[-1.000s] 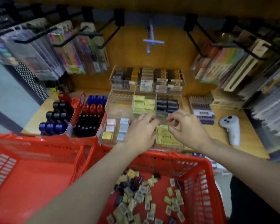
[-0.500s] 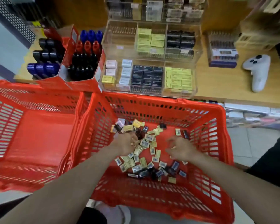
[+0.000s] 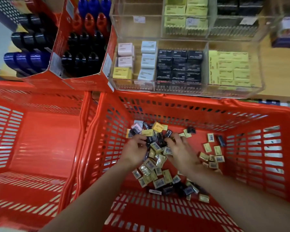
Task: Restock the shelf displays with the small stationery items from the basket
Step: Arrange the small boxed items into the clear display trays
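Stationery packets (image 3: pixel 159 166), small yellow, black and a few pink ones, lie heaped on the floor of the red basket (image 3: pixel 274 148) in the lower right of the frame, and both hands have drawn closer together over the heap's upper end than they were half a second ago, when they worked apart at its two sides. Left hand (image 3: pixel 135 150) reaches in palm-down at centre frame, its fingers curled onto dark packets at the pile's top; whether it actually holds one cannot be told. Right hand (image 3: pixel 181 150), just beside it, curls its fingers round a small black packet (image 3: pixel 168 133) at its tips. Loose yellow packets lie scattered to the right of that hand, more below both wrists. Left of this basket stands a second red basket (image 3: pixel 32 139). Across the top of the frame, clear acrylic trays (image 3: pixel 261 67) hold stacked yellow, black and pale boxes, with red cartons of markers (image 3: pixel 84 52) at upper left.
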